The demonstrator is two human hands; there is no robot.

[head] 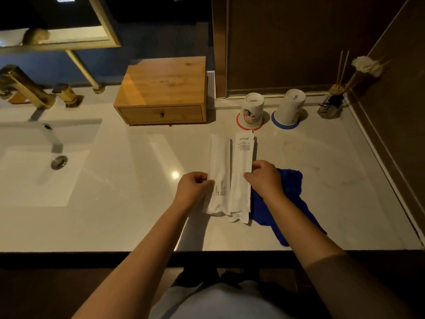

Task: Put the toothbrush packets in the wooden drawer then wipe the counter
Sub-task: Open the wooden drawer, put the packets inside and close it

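We see a pale counter (119,185) with a sink (43,162) sunk into its left part. Our landmark is the wooden drawer box (162,90), standing at the back. In front of it and to its right lie two white toothbrush packets (230,171) side by side, a blue cloth (292,185) just beyond them. Right of the box stand two upturned cups (271,109) on coasters, then a reed diffuser (331,107).
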